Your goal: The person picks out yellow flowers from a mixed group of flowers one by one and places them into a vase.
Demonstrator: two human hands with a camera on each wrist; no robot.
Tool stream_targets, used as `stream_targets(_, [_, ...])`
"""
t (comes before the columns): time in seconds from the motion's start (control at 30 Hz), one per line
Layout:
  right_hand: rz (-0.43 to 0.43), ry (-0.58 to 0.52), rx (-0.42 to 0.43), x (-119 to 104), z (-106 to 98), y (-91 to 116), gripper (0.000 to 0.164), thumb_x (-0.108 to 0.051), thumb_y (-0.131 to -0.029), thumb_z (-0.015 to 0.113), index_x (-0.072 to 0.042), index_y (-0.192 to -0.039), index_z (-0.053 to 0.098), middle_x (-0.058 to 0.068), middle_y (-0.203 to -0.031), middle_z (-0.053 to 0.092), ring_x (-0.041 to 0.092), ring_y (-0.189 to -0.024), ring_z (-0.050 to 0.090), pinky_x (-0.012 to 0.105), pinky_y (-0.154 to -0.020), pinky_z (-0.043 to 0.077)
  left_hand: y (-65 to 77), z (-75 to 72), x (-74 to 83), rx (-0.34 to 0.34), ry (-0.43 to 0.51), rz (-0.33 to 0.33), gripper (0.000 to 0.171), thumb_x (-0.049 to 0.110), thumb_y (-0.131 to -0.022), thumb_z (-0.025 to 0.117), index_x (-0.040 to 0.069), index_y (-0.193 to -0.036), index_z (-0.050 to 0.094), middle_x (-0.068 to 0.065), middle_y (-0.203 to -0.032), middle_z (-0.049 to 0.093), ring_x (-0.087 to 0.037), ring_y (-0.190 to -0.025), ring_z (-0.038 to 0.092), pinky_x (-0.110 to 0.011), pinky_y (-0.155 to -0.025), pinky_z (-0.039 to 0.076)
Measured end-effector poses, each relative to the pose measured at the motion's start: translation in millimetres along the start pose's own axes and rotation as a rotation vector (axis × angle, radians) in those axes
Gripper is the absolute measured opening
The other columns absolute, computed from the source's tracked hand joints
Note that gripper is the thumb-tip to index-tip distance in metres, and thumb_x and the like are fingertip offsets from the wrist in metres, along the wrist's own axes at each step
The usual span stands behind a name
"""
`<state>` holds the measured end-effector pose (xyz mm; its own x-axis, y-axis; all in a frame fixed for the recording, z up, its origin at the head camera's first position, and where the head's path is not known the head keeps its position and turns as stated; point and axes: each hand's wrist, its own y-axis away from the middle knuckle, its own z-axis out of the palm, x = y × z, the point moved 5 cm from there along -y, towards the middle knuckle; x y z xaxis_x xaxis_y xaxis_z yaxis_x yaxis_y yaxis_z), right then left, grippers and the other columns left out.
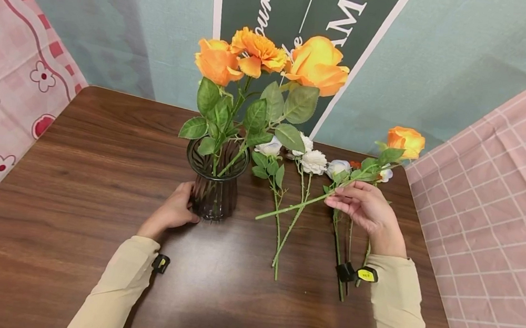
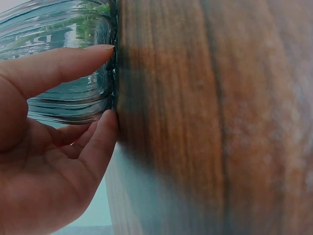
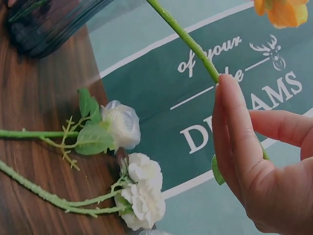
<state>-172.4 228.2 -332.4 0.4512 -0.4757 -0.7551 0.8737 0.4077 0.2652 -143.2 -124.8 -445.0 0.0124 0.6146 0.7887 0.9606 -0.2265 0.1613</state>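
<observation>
A dark ribbed glass vase (image 1: 214, 199) stands upright on the wooden table, holding two orange roses (image 1: 319, 66) and an orange carnation-like flower (image 1: 258, 51) with green leaves. My left hand (image 1: 175, 208) grips the vase low down; in the left wrist view the thumb (image 2: 73, 63) lies along the glass and the fingers reach around its other side. Right of the vase, my right hand (image 1: 368, 211) pinches the green stem of another orange rose (image 1: 406, 142). That rose is tilted, its bloom up to the right and its bare stem end toward the vase.
White flowers (image 1: 314, 162) and a pale blue-white rose (image 1: 270, 147) lie on the table (image 1: 74, 193) between vase and right hand. More flowers, including a pale rose (image 1: 338, 168), lie under the right hand. A pink grid cloth (image 1: 501, 208) borders the right, a green-and-teal backdrop (image 1: 175, 34) the back.
</observation>
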Motion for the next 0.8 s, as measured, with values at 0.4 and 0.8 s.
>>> stream_targets(0.4, [-0.067,0.002,-0.017,-10.4,23.5,-2.2,0.03,0.017,-0.09,0.028,0.014,-0.079,0.056,0.027,-0.078,0.062,0.036,-0.076,0.064,0.041,-0.074,0.051,-0.4,0.2,-1.1,-0.002,-0.009,-0.003,0.081,-0.003,-0.058,0.071,-0.015,-0.127,0.03,-0.032,-0.122,0.035,-0.042,-0.108,0.041,-0.048,-0.095,0.034])
stream_targets(0.8, [-0.14,-0.021,-0.061,-21.4,45.2,-2.7,0.034,0.017,-0.09,0.025,0.014,-0.077,0.056,0.027,-0.075,0.061,0.037,-0.074,0.064,0.041,-0.072,0.052,-0.7,0.7,-1.2,-0.009,-0.009,-0.01,0.082,-0.002,-0.06,0.07,-0.015,-0.128,0.028,-0.032,-0.123,0.034,-0.042,-0.111,0.04,-0.048,-0.095,0.034])
